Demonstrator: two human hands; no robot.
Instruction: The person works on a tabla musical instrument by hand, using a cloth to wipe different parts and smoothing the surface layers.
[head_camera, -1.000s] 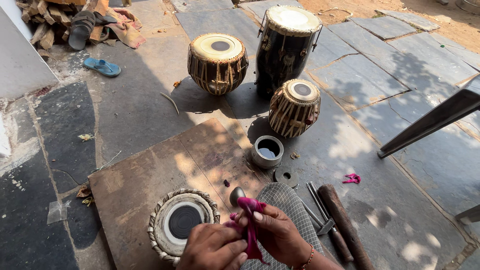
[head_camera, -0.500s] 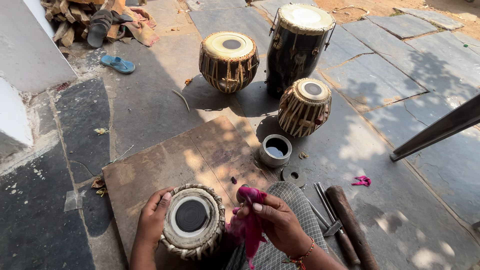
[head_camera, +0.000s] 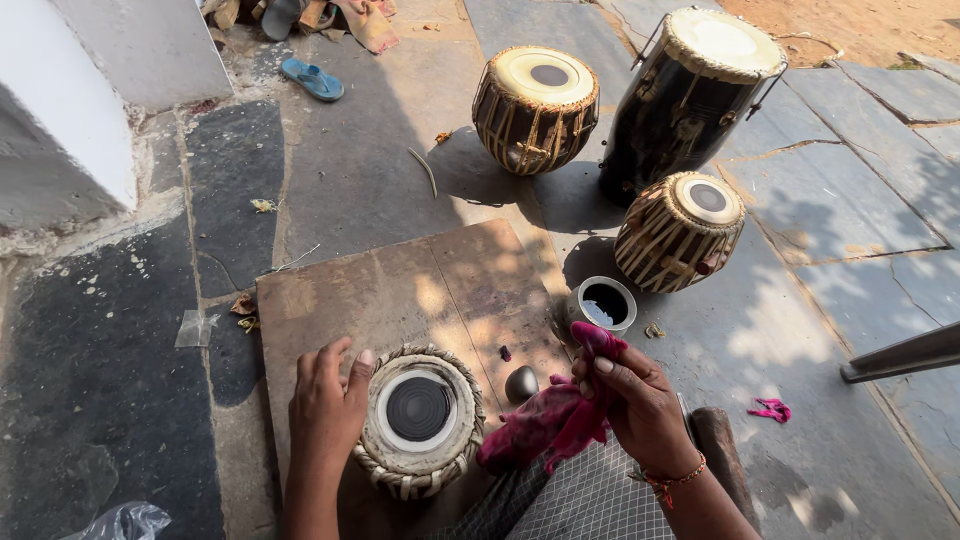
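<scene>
Closest to the camera, at the bottom edge of the view, a person's two bare hands work over a small drum (head_camera: 418, 418) that stands upright on a brown wooden board (head_camera: 400, 290). This drum has a pale head with a black round patch at its centre and a braided ring around its rim. The left hand (head_camera: 325, 400) rests against the drum's left side, its fingers curved loosely around the rim, thumb up near the top edge. The right hand (head_camera: 640, 405), with a red bead bracelet at the wrist, has its fingers closed on a magenta cloth (head_camera: 550, 425), which hangs down toward the person's checked garment (head_camera: 590, 500), just right of the drum. A small dark rounded stone (head_camera: 521, 384) lies on the board between the drum and the cloth.

Just beyond the right hand, a small round tin (head_camera: 606, 303) holding something dark sits on the grey stone floor (head_camera: 340, 170) at the board's far right corner. A scrap of magenta cloth (head_camera: 771, 409) lies well apart to the right.

Farther off stand three more drums: a small strapped one tilted on its side (head_camera: 680, 230), a wider one with a tan head (head_camera: 535, 108), and a tall black one (head_camera: 695, 90). A blue sandal (head_camera: 312, 79) lies at the far left, near a white wall (head_camera: 60, 130).
</scene>
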